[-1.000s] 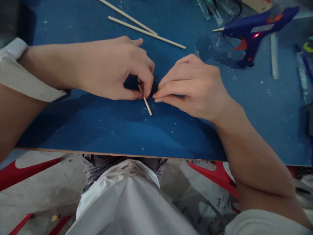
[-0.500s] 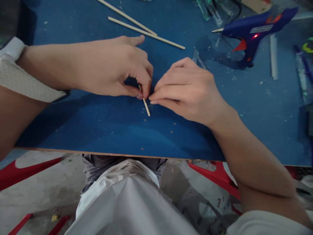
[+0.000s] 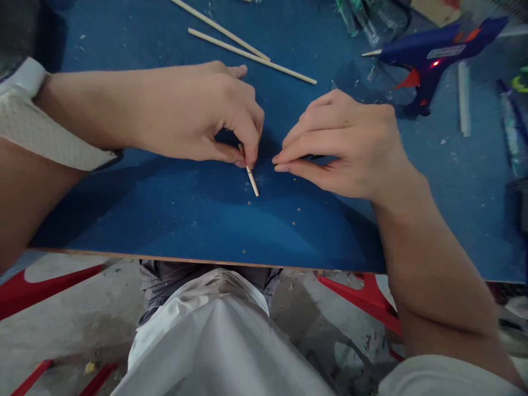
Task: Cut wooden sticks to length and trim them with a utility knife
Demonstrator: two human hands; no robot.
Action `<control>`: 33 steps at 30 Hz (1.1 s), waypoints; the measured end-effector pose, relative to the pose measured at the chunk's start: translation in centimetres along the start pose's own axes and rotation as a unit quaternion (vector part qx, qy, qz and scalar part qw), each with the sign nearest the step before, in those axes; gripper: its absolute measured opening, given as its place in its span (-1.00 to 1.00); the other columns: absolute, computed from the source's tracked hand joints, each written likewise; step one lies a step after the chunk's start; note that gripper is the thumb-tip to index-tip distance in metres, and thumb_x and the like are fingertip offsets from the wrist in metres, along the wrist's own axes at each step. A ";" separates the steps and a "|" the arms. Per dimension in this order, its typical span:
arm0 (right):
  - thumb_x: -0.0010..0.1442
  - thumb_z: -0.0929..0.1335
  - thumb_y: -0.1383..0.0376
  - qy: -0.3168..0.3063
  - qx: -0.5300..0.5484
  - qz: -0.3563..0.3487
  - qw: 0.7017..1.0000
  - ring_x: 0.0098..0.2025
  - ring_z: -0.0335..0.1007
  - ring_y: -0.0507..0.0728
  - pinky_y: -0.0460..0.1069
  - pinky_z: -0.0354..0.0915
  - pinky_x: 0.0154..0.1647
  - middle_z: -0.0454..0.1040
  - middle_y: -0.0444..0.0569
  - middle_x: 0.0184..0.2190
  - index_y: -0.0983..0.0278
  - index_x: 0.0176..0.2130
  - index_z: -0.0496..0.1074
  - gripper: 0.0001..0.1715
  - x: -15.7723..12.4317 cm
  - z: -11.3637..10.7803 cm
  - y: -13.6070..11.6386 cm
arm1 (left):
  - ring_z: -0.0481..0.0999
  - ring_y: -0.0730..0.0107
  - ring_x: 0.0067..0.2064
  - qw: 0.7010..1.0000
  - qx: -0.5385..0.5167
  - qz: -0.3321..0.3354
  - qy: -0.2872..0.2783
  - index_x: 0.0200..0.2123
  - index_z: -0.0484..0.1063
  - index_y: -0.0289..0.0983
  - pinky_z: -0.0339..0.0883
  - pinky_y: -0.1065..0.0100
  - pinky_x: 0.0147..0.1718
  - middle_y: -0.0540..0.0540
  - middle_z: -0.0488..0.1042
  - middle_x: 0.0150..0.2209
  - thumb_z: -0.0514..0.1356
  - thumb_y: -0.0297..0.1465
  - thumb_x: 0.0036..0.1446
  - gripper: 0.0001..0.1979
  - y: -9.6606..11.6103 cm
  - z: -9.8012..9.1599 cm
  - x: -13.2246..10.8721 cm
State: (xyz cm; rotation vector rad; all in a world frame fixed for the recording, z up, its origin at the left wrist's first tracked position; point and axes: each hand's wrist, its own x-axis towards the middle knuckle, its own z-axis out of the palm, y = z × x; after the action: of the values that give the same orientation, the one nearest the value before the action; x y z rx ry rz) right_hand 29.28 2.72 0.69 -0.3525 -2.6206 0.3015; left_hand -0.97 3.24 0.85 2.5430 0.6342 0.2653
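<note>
Between thumb and forefinger, my left hand [image 3: 231, 118] pinches a short wooden stick [image 3: 253, 182] just above the blue table [image 3: 165, 214]. The stick slants, its lower end pointing toward the table's near edge, and a thin dark mark crosses it by the fingertips. My right hand [image 3: 338, 143] is to the right of the stick and apart from it, thumb and forefinger pressed together. Whatever those fingertips hold, if anything, is too small to make out. Two long wooden sticks [image 3: 280, 68] lie beyond my left hand.
At the upper right lies a blue glue gun [image 3: 437, 52] with a red light on, its nozzle pointing left. Pale glue sticks [image 3: 463, 99] lie beside it. Clear-and-green tools [image 3: 363, 19] are at the back. Red stool legs [image 3: 363, 297] show below the table edge.
My right hand has drawn away to the right from the short stick, its fingertips still pinched. My left hand keeps its hold on the stick. The whole view has shifted slightly.
</note>
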 end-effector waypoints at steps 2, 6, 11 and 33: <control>0.67 0.44 0.22 0.002 -0.007 -0.005 1.000 -0.07 0.79 0.12 0.16 0.56 0.17 0.81 -0.23 -0.08 0.11 -0.05 0.67 -0.83 0.0 0.3 0.0 | 0.65 0.23 -0.05 1.000 0.002 -0.005 0.001 -0.17 0.84 -0.10 -0.13 -0.22 0.75 0.01 0.75 -0.09 -0.20 0.42 0.54 -0.02 0.1 0.0 0.0; 0.69 0.43 0.21 -0.011 -0.025 -0.006 1.000 -0.07 0.79 0.12 0.16 0.57 0.18 0.81 -0.26 -0.05 0.09 -0.04 0.66 -0.82 -0.1 0.3 0.1 | 0.66 0.24 -0.06 1.000 0.007 0.003 0.007 -0.18 0.84 -0.06 -0.08 -0.09 0.74 0.02 0.75 -0.10 -0.15 0.36 0.55 -0.09 0.0 -0.1 0.1; 0.67 0.44 0.22 -0.001 -0.018 -0.005 1.000 -0.07 0.80 0.14 0.19 0.58 0.19 0.81 -0.24 -0.06 0.08 -0.05 0.68 -0.82 -0.1 0.3 -0.1 | 0.64 0.27 -0.08 1.000 0.012 0.015 0.010 -0.19 0.83 -0.06 0.02 -0.19 0.69 0.03 0.74 -0.11 -0.13 0.29 0.61 -0.15 -0.1 -0.1 0.1; 0.39 0.53 0.36 0.023 -0.003 0.020 1.000 -0.22 0.77 0.25 0.28 0.57 0.04 0.80 -0.21 -0.20 0.03 -0.19 0.68 -0.83 -0.4 -0.3 0.5 | 0.68 0.16 0.09 1.000 -0.009 0.001 -0.004 -0.17 0.82 -0.07 0.02 -0.26 0.70 0.01 0.73 -0.11 -0.16 0.37 0.54 -0.09 -0.3 0.1 0.2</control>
State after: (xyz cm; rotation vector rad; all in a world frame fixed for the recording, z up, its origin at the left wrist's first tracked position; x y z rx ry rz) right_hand 29.87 3.07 0.60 -0.4097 -2.5731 0.2944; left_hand -0.84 3.55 0.58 2.5267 0.6234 0.2597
